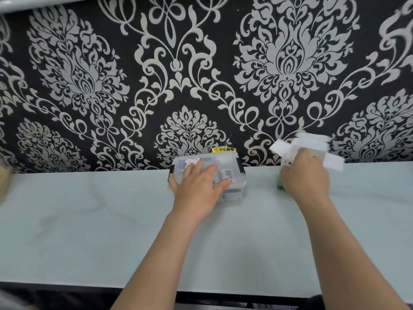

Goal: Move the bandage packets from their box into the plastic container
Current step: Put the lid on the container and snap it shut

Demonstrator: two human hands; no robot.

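Plastic container (232, 164) under flat left hand (197, 186); right hand (305, 177) grips box (311, 142).

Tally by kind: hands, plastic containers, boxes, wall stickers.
Hands: 2, left hand and right hand
Plastic container: 1
White box: 1, blurred, gripped by the right hand
Yellow sticker: 1
Total: 5
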